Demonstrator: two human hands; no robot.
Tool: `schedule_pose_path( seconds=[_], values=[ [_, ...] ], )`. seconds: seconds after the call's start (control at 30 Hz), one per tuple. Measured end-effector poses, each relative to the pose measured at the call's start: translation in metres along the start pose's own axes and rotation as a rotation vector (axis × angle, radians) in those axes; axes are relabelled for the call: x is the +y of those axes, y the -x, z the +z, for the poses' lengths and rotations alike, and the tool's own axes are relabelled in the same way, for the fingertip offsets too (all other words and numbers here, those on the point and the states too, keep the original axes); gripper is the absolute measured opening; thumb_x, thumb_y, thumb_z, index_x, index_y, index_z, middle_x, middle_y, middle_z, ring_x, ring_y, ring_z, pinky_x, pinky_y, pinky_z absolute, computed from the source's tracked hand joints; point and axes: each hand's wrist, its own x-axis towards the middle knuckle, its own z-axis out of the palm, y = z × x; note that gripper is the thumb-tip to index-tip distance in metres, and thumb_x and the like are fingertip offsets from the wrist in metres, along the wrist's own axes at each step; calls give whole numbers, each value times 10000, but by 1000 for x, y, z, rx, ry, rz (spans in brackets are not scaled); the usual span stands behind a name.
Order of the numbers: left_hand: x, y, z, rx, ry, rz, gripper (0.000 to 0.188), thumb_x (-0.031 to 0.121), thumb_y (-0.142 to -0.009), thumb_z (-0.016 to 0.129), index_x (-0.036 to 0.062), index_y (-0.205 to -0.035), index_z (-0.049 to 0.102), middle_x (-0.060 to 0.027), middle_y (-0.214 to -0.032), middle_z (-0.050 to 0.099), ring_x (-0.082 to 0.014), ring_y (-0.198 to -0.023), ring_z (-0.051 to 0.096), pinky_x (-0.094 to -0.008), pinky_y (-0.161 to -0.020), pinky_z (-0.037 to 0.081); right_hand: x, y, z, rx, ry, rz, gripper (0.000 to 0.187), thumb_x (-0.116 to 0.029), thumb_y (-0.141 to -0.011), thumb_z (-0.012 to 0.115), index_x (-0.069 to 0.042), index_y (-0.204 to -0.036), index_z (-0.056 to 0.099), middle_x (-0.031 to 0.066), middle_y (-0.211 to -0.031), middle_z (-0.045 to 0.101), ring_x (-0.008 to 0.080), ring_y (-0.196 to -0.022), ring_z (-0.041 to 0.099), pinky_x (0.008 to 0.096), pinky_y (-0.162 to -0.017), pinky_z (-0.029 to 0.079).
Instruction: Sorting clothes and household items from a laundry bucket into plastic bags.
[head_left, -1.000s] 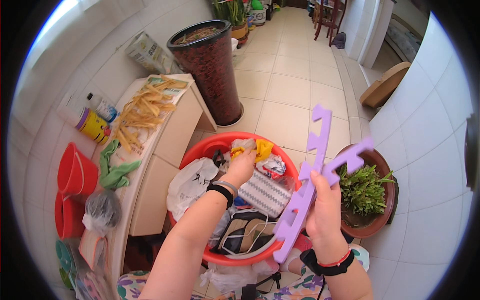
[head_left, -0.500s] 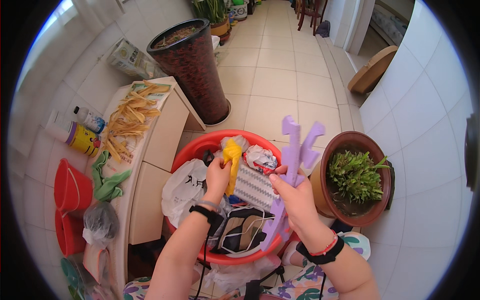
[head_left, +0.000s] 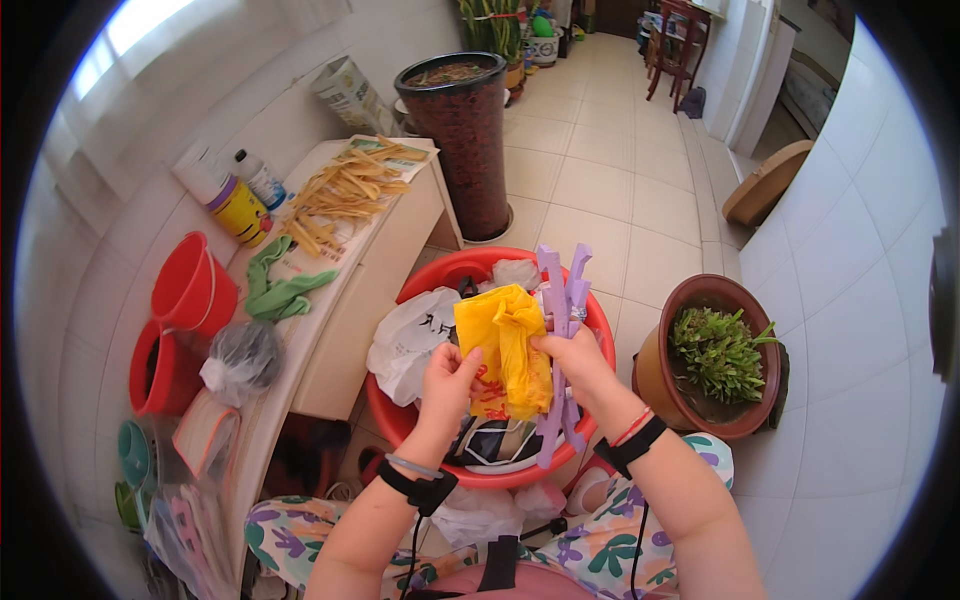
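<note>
A crumpled yellow plastic bag [head_left: 490, 335] with red markings is stretched between my hands above a red basin [head_left: 603, 330]. My left hand [head_left: 450, 388] is closed, thumb and fingers pinching the bag's lower left edge. In my right hand [head_left: 585, 370], closed as well, are light purple notched strips [head_left: 551, 290] held upright; its thumb also presses the bag's right side. Below, the basin holds a white plastic bag [head_left: 408, 345] at the left and a dark and beige bag with white cords [head_left: 495, 442] near the front. The yellow bag hides much of the basin's middle.
To the left, a low cabinet carries dried yellowish strips [head_left: 350, 190], a green cloth [head_left: 280, 290], bottles and red buckets [head_left: 195, 285]. A tall dark planter [head_left: 460, 150] stands beyond the basin. A potted green plant [head_left: 725, 345] is at the right, by the tiled wall.
The yellow bag has been lifted out of the basin and spread between both hands. My right hand now grips it along with the purple strips. The view has shifted left.
</note>
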Motion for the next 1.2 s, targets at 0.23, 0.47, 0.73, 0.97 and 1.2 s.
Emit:
schedule_pose_path(
  seconds=[0.23, 0.47, 0.73, 0.97, 1.2],
  values=[
    [2, 24, -37, -65, 356, -299, 177, 231, -914, 618, 109, -878, 495, -2, -761, 580, -79, -518, 479, -206, -512, 404, -8, 13, -5, -420, -261, 286, 373, -91, -860, 600, -40, -1221, 518, 94, -1165, 609, 223, -1048, 612, 364, -919, 491],
    [0, 36, -18, 73, 200, -162, 153, 218, -925, 589, 69, -947, 559, -7, -789, 599, -80, -574, 544, -201, -542, 442, 6, 12, -6, 70, 321, -155, 250, -157, -817, 700, -45, -991, 559, 16, -834, 583, 120, -738, 556, 253, -719, 464],
    [-17, 34, -1, 130, 184, -97, 158, 195, -939, 553, 41, -968, 576, -23, -777, 604, -89, -590, 580, -202, -549, 462, 9, 23, -2, -66, 793, -315, 317, -155, -776, 721, -4, -996, 549, 60, -820, 605, 126, -748, 578, 280, -679, 471],
    [-32, 28, -51, 298, 202, -141, 152, 212, -957, 530, 90, -878, 576, 31, -673, 553, -33, -479, 458, -170, -443, 373, 3, 19, 1, -202, 388, 28, 313, -79, -754, 715, -49, -1013, 544, 23, -852, 558, 137, -798, 562, 286, -709, 457],
    [-42, 23, -65, 270, 221, -234, 170, 220, -957, 525, 68, -1026, 553, -5, -778, 578, -85, -562, 536, -213, -493, 447, -21, 26, -1, -98, 184, 172, 245, -87, -782, 679, -102, -958, 509, 21, -887, 546, 158, -823, 572, 337, -632, 505]
  ],
)
